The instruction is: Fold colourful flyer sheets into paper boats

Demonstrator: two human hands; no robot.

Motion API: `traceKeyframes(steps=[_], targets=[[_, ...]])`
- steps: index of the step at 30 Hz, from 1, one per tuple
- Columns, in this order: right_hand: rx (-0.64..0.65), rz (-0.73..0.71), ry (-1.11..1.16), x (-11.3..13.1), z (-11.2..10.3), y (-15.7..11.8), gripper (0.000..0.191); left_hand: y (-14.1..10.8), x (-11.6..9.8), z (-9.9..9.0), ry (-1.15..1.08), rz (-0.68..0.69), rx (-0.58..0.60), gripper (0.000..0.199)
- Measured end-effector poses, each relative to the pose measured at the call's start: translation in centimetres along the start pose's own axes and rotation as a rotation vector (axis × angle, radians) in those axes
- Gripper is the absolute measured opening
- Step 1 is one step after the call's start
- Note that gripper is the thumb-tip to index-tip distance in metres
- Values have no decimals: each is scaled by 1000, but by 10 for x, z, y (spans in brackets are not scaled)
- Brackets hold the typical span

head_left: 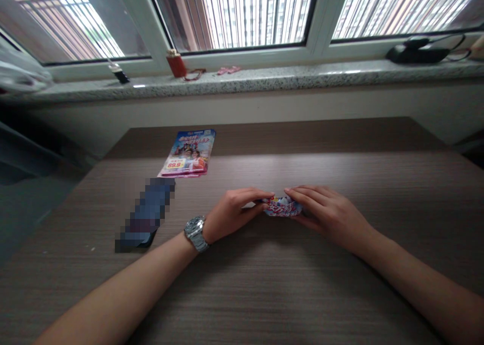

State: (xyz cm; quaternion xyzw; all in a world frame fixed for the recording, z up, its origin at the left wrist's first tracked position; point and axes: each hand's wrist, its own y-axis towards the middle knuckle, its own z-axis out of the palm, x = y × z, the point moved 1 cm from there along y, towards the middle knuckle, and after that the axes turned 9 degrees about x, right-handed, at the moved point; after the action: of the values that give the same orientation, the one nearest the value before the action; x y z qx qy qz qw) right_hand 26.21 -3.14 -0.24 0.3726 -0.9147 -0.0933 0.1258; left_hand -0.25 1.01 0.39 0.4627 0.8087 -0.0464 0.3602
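Observation:
A small folded piece of printed paper point(283, 208) in red, white and blue is between my two hands, over the middle of the table. It curves like a shallow boat or bowl, and its exact form is too small to make out. My left hand point(236, 209), with a metal watch point(196, 233) at the wrist, pinches its left end between thumb and fingers. At the right end, my right hand point(327, 209) is closed on the paper, fingers on top and thumb underneath. My right fingers hide part of that end.
On the wooden table point(280, 294), a stack of printed flyers point(191, 151) lies at the back left, with a blurred-out phone point(147, 216) nearer. The stone windowsill point(272, 80) holds a red bottle-like object point(176, 64), a small dark bottle point(119, 73) and a black object with a cable point(418, 52).

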Motion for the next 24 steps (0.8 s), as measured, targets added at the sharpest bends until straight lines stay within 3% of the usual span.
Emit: traceKeyframes(steps=[7,24], targets=[[49,9,40,5,-2,0,40,-1,-4,5,250,111,26,52],[50,6,72,8,-5,2,32,-1,-5,7,272,70,83,44]])
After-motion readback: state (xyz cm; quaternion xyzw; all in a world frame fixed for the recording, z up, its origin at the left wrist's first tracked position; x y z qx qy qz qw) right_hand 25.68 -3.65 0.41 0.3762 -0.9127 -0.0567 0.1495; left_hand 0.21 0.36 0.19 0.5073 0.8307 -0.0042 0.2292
